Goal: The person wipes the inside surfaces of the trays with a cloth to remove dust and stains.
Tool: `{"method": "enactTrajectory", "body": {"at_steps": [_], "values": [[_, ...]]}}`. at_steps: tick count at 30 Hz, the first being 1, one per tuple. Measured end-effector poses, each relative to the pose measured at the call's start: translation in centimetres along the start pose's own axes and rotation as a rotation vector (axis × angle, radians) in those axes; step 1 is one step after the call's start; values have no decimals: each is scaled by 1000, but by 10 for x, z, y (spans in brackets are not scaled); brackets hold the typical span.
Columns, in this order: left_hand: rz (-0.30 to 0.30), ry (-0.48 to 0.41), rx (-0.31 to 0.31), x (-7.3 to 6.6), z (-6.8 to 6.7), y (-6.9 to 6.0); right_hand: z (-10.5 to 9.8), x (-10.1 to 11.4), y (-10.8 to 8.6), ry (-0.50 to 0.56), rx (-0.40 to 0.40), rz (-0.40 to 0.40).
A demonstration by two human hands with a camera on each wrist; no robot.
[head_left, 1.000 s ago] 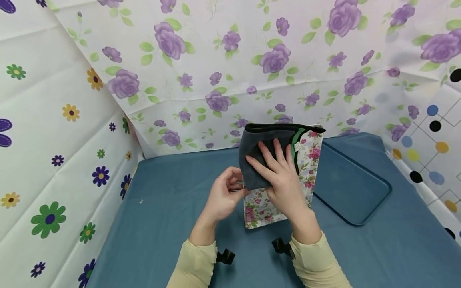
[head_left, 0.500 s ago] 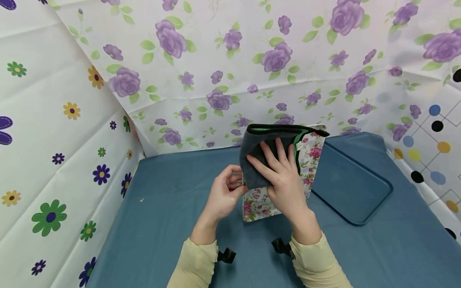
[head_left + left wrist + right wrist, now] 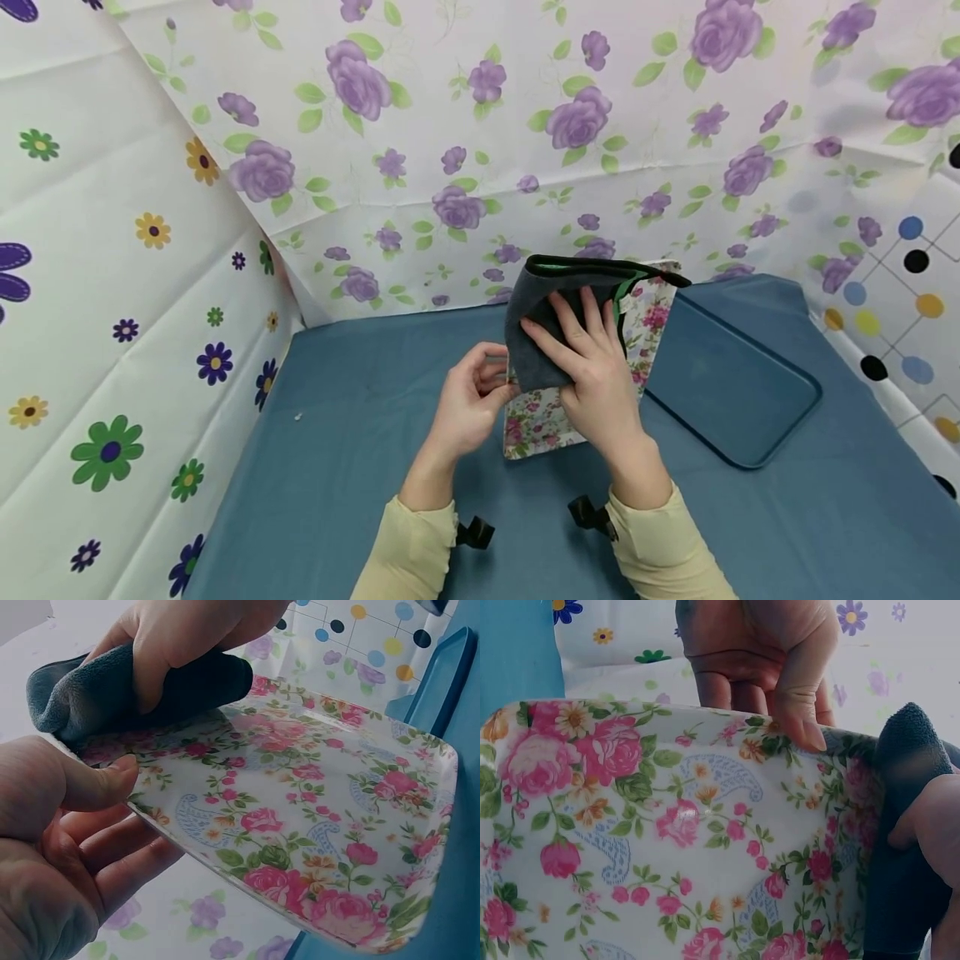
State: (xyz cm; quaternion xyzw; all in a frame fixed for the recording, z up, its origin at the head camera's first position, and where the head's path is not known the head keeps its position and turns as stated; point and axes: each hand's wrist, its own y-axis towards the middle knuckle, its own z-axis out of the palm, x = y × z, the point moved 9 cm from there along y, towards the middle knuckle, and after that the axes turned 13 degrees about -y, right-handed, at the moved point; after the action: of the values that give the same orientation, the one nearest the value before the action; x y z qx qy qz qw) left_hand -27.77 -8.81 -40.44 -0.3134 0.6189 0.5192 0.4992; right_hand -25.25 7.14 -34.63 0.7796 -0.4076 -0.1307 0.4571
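Note:
A white tray (image 3: 285,802) with pink roses is held up at a tilt above the table. My left hand (image 3: 467,400) grips its left edge, thumb on the patterned face and fingers behind. Over the tray's upper part lies a folded dark grey cloth (image 3: 525,350) with black edging and a green strip. My right hand (image 3: 600,375) rests on the cloth with fingers spread and fairly straight, pressing it against the tray. The right wrist view shows the cloth (image 3: 911,825) at the right side, with part of the right hand over it. Cloth and hand hide the tray's upper left.
A blue rectangular tray (image 3: 738,383) lies on the blue-covered table (image 3: 360,417) at the right. Flowered sheets (image 3: 420,150) hang behind and at the left, and a dotted sheet is at the right. A tiny white scrap (image 3: 297,417) lies at the left.
The flowered tray's lower edge has risen a little. The cloth and right hand have shifted slightly right across it. The left hand keeps its hold on the edge.

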Motion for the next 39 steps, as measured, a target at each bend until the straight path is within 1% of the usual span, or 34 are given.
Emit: {"method": "enactTrajectory", "body": {"at_steps": [4, 7, 14, 18, 22, 26, 33, 39], "values": [[4, -24, -13, -1, -2, -1, 1, 0, 1, 8, 12, 5], [7, -26, -24, 0, -3, -1, 1, 1, 1, 12, 20, 7], [2, 35, -54, 0, -5, -3, 2, -1, 0, 0, 31, 12], [-4, 52, -69, -1, -6, -3, 1, -5, 0, -8, 28, 34], [1, 67, -109, -1, -11, -3, -2, -11, 1, -5, 15, 65], [2, 55, -143, -2, -16, -2, -5, -18, 2, -5, 12, 97], [-14, 8, -114, -2, -16, 1, -9, -31, 2, -17, 7, 142], [-38, -30, -133, -1, -19, -3, -10, -36, -2, -18, 21, 171]]}}
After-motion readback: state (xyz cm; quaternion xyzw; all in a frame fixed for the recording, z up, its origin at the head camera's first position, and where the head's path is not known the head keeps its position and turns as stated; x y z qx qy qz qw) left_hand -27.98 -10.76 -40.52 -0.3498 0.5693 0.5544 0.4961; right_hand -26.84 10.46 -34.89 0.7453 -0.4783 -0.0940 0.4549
